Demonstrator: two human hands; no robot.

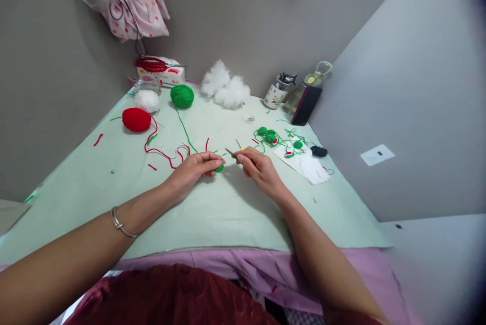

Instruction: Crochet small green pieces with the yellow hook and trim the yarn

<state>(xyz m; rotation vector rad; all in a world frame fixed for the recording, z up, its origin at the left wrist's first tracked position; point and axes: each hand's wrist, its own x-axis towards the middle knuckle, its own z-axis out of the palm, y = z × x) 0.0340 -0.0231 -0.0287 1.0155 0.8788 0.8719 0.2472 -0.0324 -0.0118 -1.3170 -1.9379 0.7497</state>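
My left hand (196, 170) pinches a small green yarn piece (219, 168) over the middle of the table. Just to its right, my right hand (258, 169) is closed on a small dark pointed tool (230, 153), whose tip points left toward the green piece without touching it. A green strand runs from the green yarn ball (182, 96) down toward my left hand. Beyond the hands lies a thin tool with a yellow part (239, 146), partly hidden by my right hand.
On the pale green table (159, 224), a red yarn ball (136, 119) and white yarn ball (147, 100) stand left. White stuffing (228, 87) lies at the back. Right are small green pieces (270, 135), tissue (309, 165), a pen jar (275, 95), phone (307, 106) and bottle (313, 79).
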